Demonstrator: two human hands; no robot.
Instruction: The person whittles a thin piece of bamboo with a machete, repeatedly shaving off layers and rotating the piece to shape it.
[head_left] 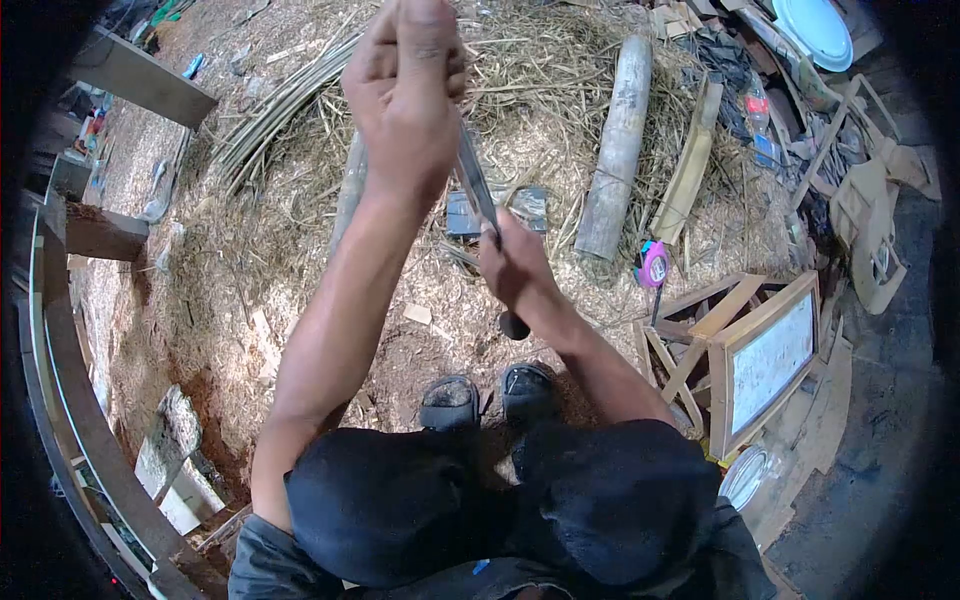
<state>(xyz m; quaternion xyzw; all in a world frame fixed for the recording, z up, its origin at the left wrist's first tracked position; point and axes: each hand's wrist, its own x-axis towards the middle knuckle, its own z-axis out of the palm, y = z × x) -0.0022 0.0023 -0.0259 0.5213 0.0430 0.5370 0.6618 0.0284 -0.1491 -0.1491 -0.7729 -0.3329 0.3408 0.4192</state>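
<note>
A knife (474,175) is in the right hand (515,262); on the floor (250,300), sticks (285,115) lie left, a pole (615,150) right.

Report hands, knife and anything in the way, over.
Right hand: closed on knife handle. Left hand: raised, fingers curled, contents unclear. Knife: blade points away from body. In the way: left wrist beside blade's far end, contact unclear.

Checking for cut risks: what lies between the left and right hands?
The head view shows a long, blade-like tool between left hand and right hand.

Left grip (408,95) raised, seemingly curled; right grip (516,258) lower, clenched; arms (340,310) extended.
</note>
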